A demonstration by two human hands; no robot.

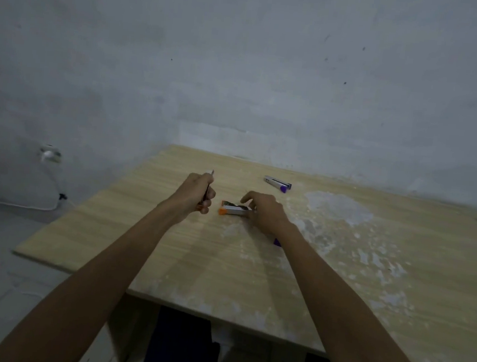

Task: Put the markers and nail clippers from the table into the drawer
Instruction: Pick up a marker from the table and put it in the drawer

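My left hand (194,193) is closed around a thin dark marker (208,185) whose tip sticks up past my fist. My right hand (263,212) rests on the wooden table (168,249), fingers pinching a silver nail clipper with an orange end (233,210). A second silver nail clipper with a purple end (278,183) lies farther back on the table. A small purple thing (277,242) peeks out from under my right wrist; what it is I cannot tell. No drawer is in view.
A grey wall stands behind the table. White worn patches (338,208) mark the table's right half. A wall socket with a white cable (50,154) is at the left. The table's near edge (219,317) runs above my dark trousers.
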